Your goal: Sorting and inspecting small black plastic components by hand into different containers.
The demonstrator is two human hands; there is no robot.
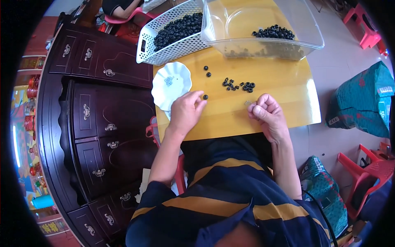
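Note:
My left hand (185, 112) is over the table beside the white plate. A small round black piece (205, 97) sits between its thumb and index fingertips. My right hand (270, 117) is closed in a pinch near the table's front right, fingers curled. A tiny shiny bit (247, 103) shows at its fingertips, too small to name. Two more round black pieces (207, 71) lie beyond my left hand. Between the hands and farther off is a loose group of small black parts (230, 84), with several black rings (248, 87) at its right.
A scalloped white plate (172, 80) stands at the table's left. Behind are a white perforated basket (175, 53) of black pieces and a clear plastic bin (263, 44) holding more. Dark wooden drawers (107, 99) flank the left; teal sacks (360, 101) and red stools stand right.

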